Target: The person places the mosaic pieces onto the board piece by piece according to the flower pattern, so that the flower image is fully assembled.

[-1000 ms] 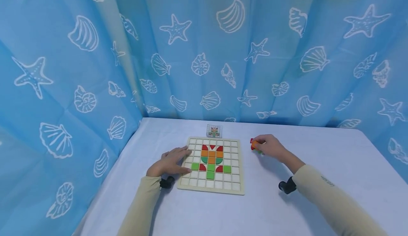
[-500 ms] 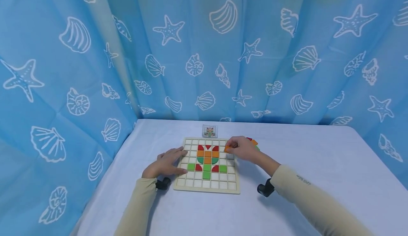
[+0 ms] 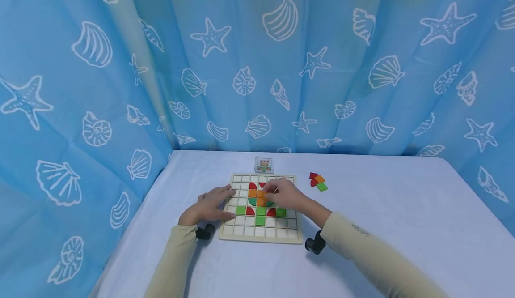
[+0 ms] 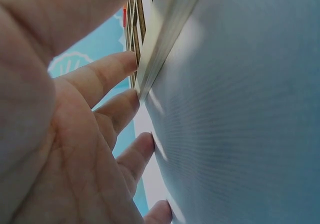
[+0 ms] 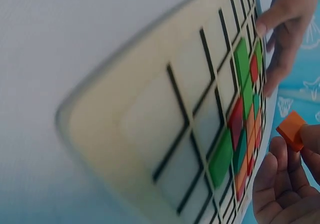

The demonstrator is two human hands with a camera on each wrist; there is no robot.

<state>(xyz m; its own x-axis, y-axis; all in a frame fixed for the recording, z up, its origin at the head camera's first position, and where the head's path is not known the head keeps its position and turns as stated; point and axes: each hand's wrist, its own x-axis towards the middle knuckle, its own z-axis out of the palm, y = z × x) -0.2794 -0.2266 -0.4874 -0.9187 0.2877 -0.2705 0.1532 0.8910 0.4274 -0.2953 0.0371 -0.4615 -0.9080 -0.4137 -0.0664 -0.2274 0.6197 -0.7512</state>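
A square board with a cream frame and a grid of white cells lies on the table. Red, orange and green tiles form a flower-like pattern on it. My left hand rests at the board's left edge, fingers spread; in the left wrist view its fingertips reach the frame. Over the upper middle of the board, my right hand pinches an orange tile between thumb and finger. In the right wrist view that tile is held above the board. The right hand hides part of the pattern in the head view.
Several loose red, orange and green tiles lie right of the board on the white tablecloth. Behind the board is a small pattern card. A blue curtain with white shells hangs along the back and left.
My right hand has moved left from the loose tiles to over the board, carrying an orange tile. The left hand stays on the board's edge. The head view has shifted slightly.
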